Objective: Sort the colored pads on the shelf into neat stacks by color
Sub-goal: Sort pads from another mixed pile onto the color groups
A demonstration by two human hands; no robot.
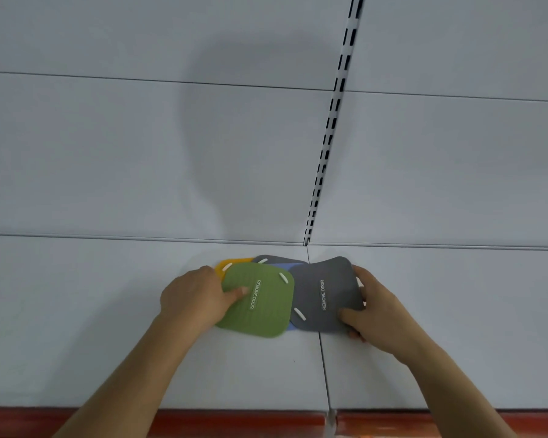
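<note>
Red trim (pixel 234 422) runs along the front edge of the white shelf (pixel 76 311), nearest to the camera, and two bare forearms reach over it toward a small heap of colored pads close to the back panel (pixel 140 153). On the left side, the left hand (pixel 196 298) lies on the green pad (pixel 260 298); its thumb presses flat on the top face and the other fingers seem to go under the left edge, so it grasps this pad. On the right side, the right hand (pixel 377 311) grips the gray pad (pixel 326 295) by its right edge, with the thumb on top near the front corner, and this pad is bent a little, its far edge curved upward. Both pads carry the words "REMOVE ODOR". Under them a blue pad (pixel 290 267) shows between the green and the gray one, a yellow pad (pixel 227 263) shows behind the green one, and a second gray pad (pixel 272 259) lies at the back. A slotted upright rail (pixel 332 121) stands in the back panel, and a seam (pixel 325 368) divides the shelf just below the gray pad.
</note>
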